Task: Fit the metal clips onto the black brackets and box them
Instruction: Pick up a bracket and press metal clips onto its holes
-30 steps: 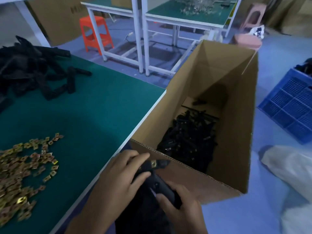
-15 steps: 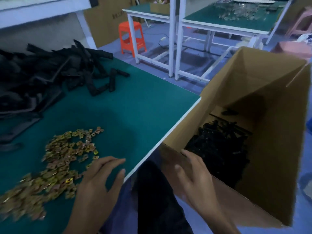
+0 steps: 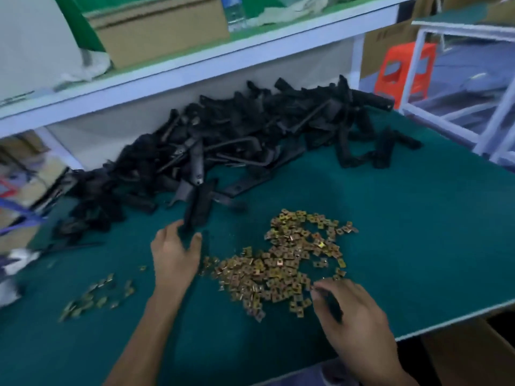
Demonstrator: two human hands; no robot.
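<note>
Right hand (image 3: pixel 354 310), at 5 o'clock, curled over the brass-coloured square metal clips (image 3: pixel 284 263); grasp not determinable. Left hand (image 3: pixel 175 252), at 7 o'clock, pinched one long black plastic bracket (image 3: pixel 198 207). At 12 o'clock, a heap of black brackets (image 3: pixel 250 135) awaited fitting; most work evidently remained.

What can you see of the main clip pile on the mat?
The main clip pile is a loose, shallow heap of small square brass-coloured metal clips, some with a dark centre. It is spread irregularly on the green mat in front of the black brackets. The right hand has its fingertips at the pile's near right edge; whether it pinches a clip is unclear.
</note>
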